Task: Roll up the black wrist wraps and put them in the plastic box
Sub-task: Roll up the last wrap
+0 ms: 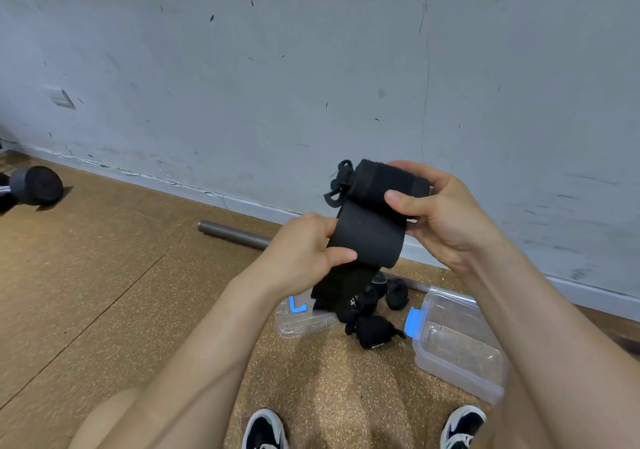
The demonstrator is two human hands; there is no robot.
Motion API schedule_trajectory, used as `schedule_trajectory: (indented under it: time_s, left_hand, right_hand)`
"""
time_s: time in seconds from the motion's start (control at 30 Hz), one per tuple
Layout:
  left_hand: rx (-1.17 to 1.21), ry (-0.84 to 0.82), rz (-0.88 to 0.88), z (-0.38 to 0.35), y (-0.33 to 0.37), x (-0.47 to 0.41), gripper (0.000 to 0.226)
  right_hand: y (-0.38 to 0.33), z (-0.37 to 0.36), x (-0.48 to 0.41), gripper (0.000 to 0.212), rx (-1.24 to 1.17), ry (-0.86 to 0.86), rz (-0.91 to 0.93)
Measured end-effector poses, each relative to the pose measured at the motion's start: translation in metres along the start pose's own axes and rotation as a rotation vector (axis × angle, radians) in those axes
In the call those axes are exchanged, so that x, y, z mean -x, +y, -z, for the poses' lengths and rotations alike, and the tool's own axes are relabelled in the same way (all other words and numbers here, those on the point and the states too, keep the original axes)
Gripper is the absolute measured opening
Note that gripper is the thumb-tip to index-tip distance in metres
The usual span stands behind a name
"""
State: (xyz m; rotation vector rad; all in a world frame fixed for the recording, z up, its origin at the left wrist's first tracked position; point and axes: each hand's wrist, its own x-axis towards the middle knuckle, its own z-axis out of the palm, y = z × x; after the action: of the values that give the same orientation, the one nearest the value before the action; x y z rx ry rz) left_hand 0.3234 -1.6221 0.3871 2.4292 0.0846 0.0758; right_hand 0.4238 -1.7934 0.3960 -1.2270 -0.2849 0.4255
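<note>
Tightness matters most here, I think; the right hand (446, 216) grips the rolled end of the black wrist wrap (367, 237) up in the air; the left hand (301, 244) pinches its loose tail; pull the tail snug while turning for a neat roll; the plastic box (457, 376) sits open on the floor below.

A pale grey wall (311, 67) fills the upper half ahead of me, marked with dark scuffs and thin scratches. A small plate (63, 99) sits low on it at the left, and a light baseboard (242, 202) runs along its foot. The floor (104, 275) is tan and speckled. A dark dumbbell (34, 185) lies at the far left. A grey metal bar (235, 233) lies beside the baseboard. My black-and-white left shoe (265, 429) and right shoe (462, 426) stand apart at the bottom edge.
</note>
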Motion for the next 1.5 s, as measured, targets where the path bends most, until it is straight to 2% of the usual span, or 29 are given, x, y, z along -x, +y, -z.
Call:
schedule_trajectory:
  time_s: [0.13,0.2,0.3,0.37,0.47,0.57,0.67,0.7,0.77,0.83,0.93,1.13,1.3,1.4,1.43,1.5]
  left_hand:
    - [0.215,-0.006,0.063,-0.008,0.007,0.0,0.014]
    - [0.401,-0.011,0.103,-0.01,0.008,0.001,0.02]
    - [0.62,-0.123,0.164,-0.006,0.007,0.002,0.024]
    - [0.595,-0.193,0.159,-0.005,-0.001,0.003,0.029]
    - [0.499,-0.184,0.161,-0.007,-0.006,0.006,0.024]
    - [0.327,-0.187,0.123,-0.006,0.001,0.006,0.022]
    - [0.015,-0.047,0.046,-0.01,0.011,0.006,0.034]
    - [0.044,-0.005,0.038,-0.012,0.015,0.008,0.03]
    - [0.403,-0.048,0.114,-0.014,0.017,0.011,0.022]
    - [0.633,-0.192,0.187,-0.013,0.014,0.017,0.024]
    - [0.629,-0.308,0.21,-0.017,-0.004,0.019,0.023]
    - [0.502,-0.287,0.357,-0.028,-0.034,0.01,0.022]
    - [0.485,-0.306,0.422,-0.036,-0.046,0.003,0.063]
    - [0.398,-0.368,0.391,-0.036,-0.047,-0.001,0.076]
    - [0.389,-0.341,0.356,-0.033,-0.044,-0.002,0.08]
    - [0.428,-0.176,0.254,-0.027,-0.031,-0.005,0.076]
  right_hand:
    - [0.012,-0.008,-0.003,0.046,0.316,0.132,0.199]
    - [0.014,-0.009,-0.004,0.047,0.383,0.141,0.251]
    - [0.013,-0.009,-0.004,0.047,0.422,0.123,0.277]
    - [0.011,-0.009,-0.004,0.047,0.357,0.122,0.263]
    - [0.007,-0.006,-0.005,0.046,0.264,0.122,0.239]
    - [0.013,-0.005,-0.009,0.045,0.422,0.156,0.285]
    - [0.018,-0.011,-0.01,0.044,0.544,0.22,0.375]
    - [0.017,-0.012,-0.01,0.044,0.588,0.238,0.411]
    - [0.013,-0.01,-0.011,0.046,0.642,0.273,0.463]
    - [0.008,-0.003,-0.014,0.046,0.59,0.319,0.46]
    - [0.004,0.002,-0.015,0.047,0.469,0.339,0.421]
    - [-0.002,0.005,-0.013,0.044,0.301,0.285,0.406]
    - [-0.006,-0.001,-0.003,0.045,0.192,0.193,0.38]
    - [-0.01,-0.005,0.003,0.045,0.14,0.111,0.347]
    - [-0.011,-0.005,0.004,0.045,0.123,0.091,0.338]
    - [-0.013,-0.005,0.005,0.044,0.1,0.056,0.322]
